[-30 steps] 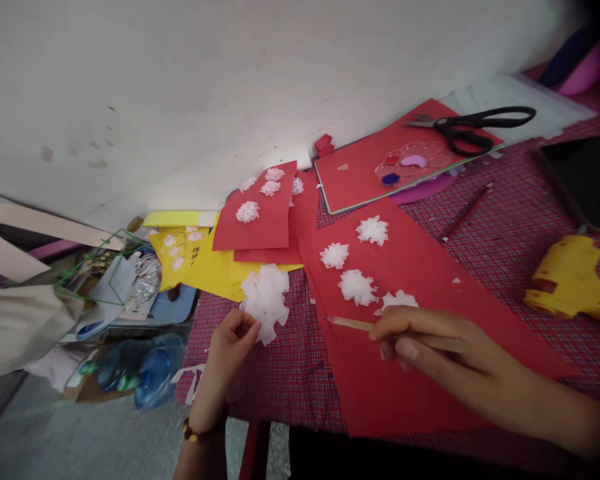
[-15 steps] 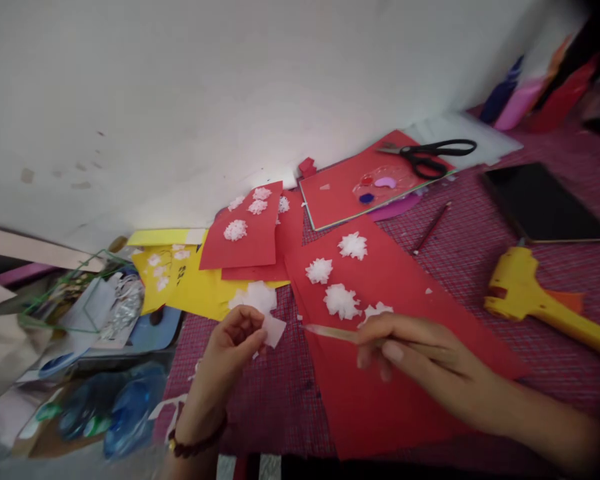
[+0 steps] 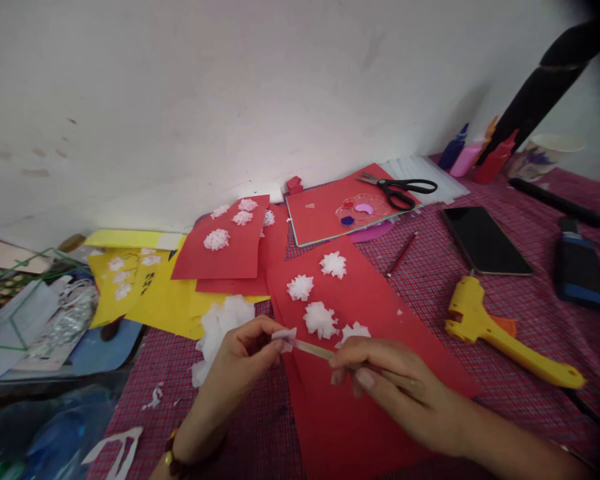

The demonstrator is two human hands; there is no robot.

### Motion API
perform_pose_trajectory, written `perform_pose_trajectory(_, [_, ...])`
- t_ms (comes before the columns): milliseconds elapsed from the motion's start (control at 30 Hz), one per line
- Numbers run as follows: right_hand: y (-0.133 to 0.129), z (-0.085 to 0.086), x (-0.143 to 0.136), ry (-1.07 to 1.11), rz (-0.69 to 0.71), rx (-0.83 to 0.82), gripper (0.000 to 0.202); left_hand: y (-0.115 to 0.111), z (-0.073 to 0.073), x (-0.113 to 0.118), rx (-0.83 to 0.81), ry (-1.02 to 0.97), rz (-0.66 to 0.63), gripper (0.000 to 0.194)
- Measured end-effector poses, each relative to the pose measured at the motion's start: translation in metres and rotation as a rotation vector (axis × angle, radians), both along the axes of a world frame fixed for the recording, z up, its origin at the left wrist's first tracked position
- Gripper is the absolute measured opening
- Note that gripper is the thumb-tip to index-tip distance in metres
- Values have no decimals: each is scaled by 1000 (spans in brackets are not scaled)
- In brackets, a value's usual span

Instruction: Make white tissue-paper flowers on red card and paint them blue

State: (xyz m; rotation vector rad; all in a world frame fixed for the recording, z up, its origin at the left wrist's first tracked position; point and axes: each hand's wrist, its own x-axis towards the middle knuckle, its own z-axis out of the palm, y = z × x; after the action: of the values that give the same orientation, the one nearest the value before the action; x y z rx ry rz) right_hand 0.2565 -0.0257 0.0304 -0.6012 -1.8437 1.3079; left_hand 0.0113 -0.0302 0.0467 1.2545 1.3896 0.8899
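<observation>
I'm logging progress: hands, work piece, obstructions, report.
Left hand pinching pale paper piece. Right hand gripping thin stick, tip at the paper. Nothing visible between them.

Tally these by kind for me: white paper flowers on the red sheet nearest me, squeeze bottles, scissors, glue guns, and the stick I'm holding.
White paper flowers: 4 visible, one partly behind the right hand
Squeeze bottles: 4
Scissors: 1
Glue gun: 1
Stick: 1
Total: 11
</observation>
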Motion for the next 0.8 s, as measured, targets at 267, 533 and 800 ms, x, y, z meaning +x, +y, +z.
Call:
perform_pose_trajectory(267, [-3, -5, -2, 90, -39, -169, 22, -9, 3, 7, -50, -374, 119, 24])
perform_pose_trajectory(533, [-5, -11, -7, 404, -43, -321, 25, -14, 5, 20, -9, -600, 149, 16])
perform_pose_trajectory(800, [-12, 17, 1, 557, -271, -443, 17, -21, 30, 49, 510, 42, 65, 12])
